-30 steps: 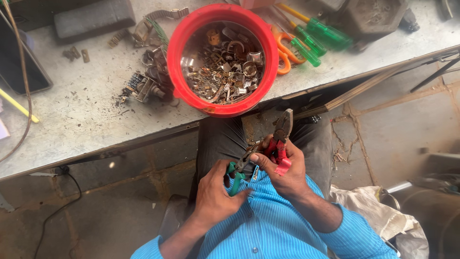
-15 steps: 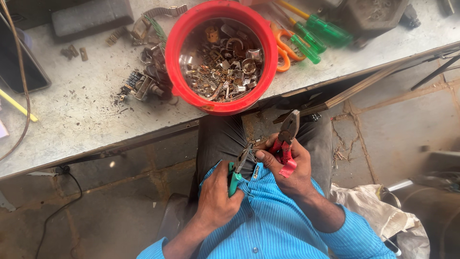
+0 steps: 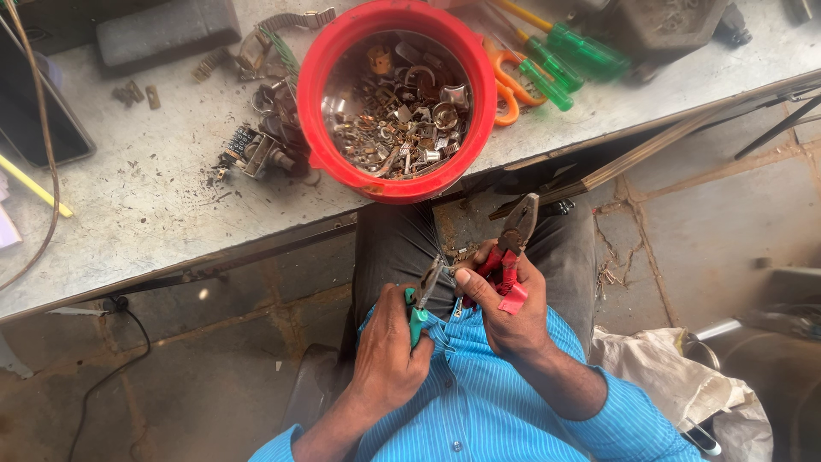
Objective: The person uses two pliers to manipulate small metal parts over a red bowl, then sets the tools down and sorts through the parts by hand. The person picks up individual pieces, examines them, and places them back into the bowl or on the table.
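Pliers with red handles (image 3: 511, 257) sit in the right hand (image 3: 505, 304), fingers clenched round the grips, the grey nose tilted up and away from the body; the thumb reaches across toward the left hand (image 3: 389, 351), which is closed round a smaller tool with teal handles (image 3: 421, 304), its thin tip slanting up toward the thumb; whatever small piece lies between the two tools is too small to make out; both hands hover close together over the lap, just above the blue striped shirt (image 3: 479, 411) and the dark trousers (image 3: 402, 244); beyond the knees the edge of a worn grey workbench (image 3: 154, 214) crosses the view; on it, near the edge and straight ahead of the hands, stands a red bucket (image 3: 321, 154) filled with small metal scraps; to its left lies a heap of metal parts (image 3: 261, 145); to its right lie orange-handled scissors (image 3: 506, 81) and green-handled screwdrivers (image 3: 569, 51); a grey block (image 3: 167, 30) rests at the far left.
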`<state>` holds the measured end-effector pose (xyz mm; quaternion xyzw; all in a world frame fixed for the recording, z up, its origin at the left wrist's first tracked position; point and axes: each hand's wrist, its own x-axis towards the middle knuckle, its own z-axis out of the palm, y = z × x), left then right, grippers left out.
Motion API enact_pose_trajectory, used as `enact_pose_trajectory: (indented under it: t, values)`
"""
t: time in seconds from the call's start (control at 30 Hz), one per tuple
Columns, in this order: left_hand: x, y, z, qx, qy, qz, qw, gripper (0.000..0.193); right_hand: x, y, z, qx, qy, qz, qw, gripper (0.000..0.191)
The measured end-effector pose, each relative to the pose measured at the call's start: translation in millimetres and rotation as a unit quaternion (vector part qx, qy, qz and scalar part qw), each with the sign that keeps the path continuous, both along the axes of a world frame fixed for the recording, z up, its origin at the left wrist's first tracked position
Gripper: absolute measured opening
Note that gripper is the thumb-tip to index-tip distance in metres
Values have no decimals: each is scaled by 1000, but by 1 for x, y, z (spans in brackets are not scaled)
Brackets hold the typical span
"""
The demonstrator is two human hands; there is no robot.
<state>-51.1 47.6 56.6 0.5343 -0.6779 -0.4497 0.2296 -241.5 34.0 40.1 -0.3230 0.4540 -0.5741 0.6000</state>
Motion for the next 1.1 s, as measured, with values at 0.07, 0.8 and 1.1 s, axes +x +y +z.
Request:
enact_pose_trajectory:
  t: [0.07, 0.8, 1.1]
  values:
    - [0, 1, -1, -20, -8, -5, 1000, 51, 1, 1, 0, 0, -20, -8, 1000, 28]
    - [-1, 2, 6, -47, 1, 9, 999, 47, 5, 11, -6, 26, 21, 3, 999, 26]
    - [0, 2, 4, -45, -2, 3, 999, 50, 8, 9, -3, 22, -39, -15, 999, 27]
